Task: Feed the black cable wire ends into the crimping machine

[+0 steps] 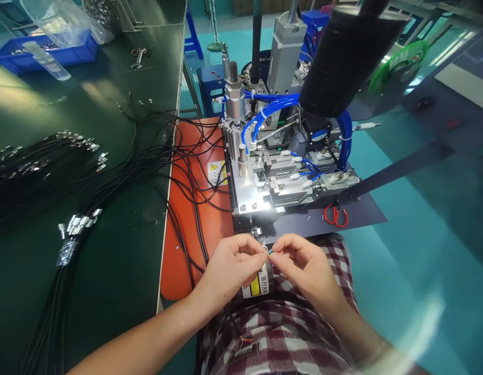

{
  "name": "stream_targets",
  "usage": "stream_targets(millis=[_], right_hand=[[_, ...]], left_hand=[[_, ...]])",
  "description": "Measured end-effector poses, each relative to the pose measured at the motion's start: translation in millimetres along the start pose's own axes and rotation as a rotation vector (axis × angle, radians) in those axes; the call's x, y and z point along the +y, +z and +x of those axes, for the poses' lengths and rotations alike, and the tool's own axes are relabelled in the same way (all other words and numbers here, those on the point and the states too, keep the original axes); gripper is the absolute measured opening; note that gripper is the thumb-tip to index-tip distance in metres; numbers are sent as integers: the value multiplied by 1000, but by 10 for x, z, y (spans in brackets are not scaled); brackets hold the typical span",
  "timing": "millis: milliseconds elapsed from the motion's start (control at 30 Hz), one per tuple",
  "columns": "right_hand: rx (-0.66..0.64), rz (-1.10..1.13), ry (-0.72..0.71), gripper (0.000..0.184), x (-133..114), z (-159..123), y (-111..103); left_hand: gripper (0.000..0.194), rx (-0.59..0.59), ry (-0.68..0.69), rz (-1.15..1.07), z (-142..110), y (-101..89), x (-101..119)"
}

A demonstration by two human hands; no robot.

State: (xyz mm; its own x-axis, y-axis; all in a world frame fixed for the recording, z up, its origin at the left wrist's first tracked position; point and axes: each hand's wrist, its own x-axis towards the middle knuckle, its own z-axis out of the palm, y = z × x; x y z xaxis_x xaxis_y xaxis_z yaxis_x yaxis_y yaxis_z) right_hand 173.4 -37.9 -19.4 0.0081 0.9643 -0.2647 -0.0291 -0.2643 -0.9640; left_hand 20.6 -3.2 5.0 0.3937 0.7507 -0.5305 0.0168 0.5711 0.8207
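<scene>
My left hand (241, 260) and my right hand (304, 265) meet above my lap, fingertips almost touching. Between them show the thin coloured wires (270, 252) of a cable end, blue and yellowish. Both hands are closed in a pinch on these wires; the exact grip of each fingertip is too small to make out. Just beyond my hands stands a metal machine (257, 192) with clamps and blue air hoses. A label with a yellow patch (256, 285) shows below my left hand. Another cable end with fine bare coloured wires (247, 340) lies on my checked clothing.
Black cables (147, 159) run across the dark green table (124, 281) onto an orange board (206, 229). Bundled cables with metal connectors (79, 224) lie on the left. Red-handled scissors (335, 215) rest right of the machine. A blue tray (81, 49) stands far left; a black cylinder (338, 62) hangs above.
</scene>
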Motion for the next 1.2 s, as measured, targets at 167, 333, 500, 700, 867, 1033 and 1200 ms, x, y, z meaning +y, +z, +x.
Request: stream_targets(millis=[167, 333, 500, 700, 867, 1033, 1200], right_hand=[[-55, 118, 122, 26, -10, 20, -6], [-58, 133, 139, 27, 38, 22, -3], [-65, 174, 133, 28, 72, 20, 12], [-17, 85, 51, 19, 64, -9, -4], [144, -185, -275, 2, 80, -63, -46], [119, -370, -498, 13, 69, -70, -55], [110, -586, -670, 17, 76, -46, -93]], left_hand=[[15, 0, 15, 1, 1, 11, -6], [14, -6, 22, 26, 6, 0, -18], [15, -6, 28, 40, 11, -18, -25], [16, -11, 40, 48, 14, -15, -33], [18, 9, 29, 26, 20, 6, -16], [18, 16, 23, 20, 23, 11, -24], [15, 0, 35, 39, 21, 1, -41]])
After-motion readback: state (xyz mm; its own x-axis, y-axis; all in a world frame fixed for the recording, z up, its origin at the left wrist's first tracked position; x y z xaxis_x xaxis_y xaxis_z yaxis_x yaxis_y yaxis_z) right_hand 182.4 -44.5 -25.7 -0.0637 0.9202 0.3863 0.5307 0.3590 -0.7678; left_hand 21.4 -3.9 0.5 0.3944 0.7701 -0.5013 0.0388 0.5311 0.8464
